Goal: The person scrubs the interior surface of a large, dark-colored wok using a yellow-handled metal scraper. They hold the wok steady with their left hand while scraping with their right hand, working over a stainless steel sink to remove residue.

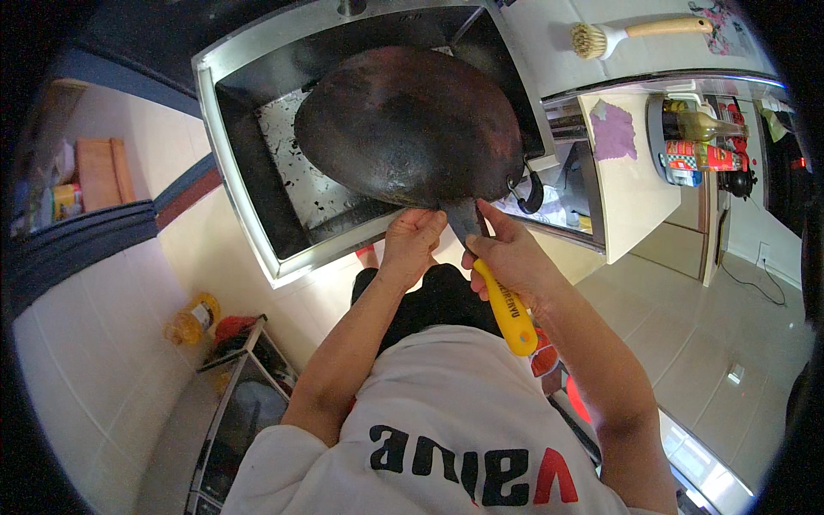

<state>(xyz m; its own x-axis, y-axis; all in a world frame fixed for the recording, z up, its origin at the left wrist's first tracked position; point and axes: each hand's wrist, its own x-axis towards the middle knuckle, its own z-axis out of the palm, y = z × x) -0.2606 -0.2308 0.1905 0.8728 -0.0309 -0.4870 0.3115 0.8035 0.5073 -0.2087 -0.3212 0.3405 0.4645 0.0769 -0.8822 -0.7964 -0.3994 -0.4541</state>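
A blackened wok [405,129] is tipped over the stainless steel sink [207,122], its domed underside facing up. My left hand [412,244] pinches the wok's near rim, close beside a grey metal blade. My right hand [508,254] is closed around a scraper with a yellow handle [507,309], fingers where the handle meets the blade [462,220]. The blade's far end meets the wok near its rim. A black loop handle [531,190] sticks out on the wok's right side. Dark flakes [299,167] lie scattered on the sink floor.
A wooden-handled scrub brush [644,31] lies on the counter at upper right. Bottles [702,125] stand in a rack beyond a purple cloth [613,131]. An open cabinet [570,183] is at right. Lower left, a metal rack [225,412] and yellow oil bottle [196,317] stand near the wall.
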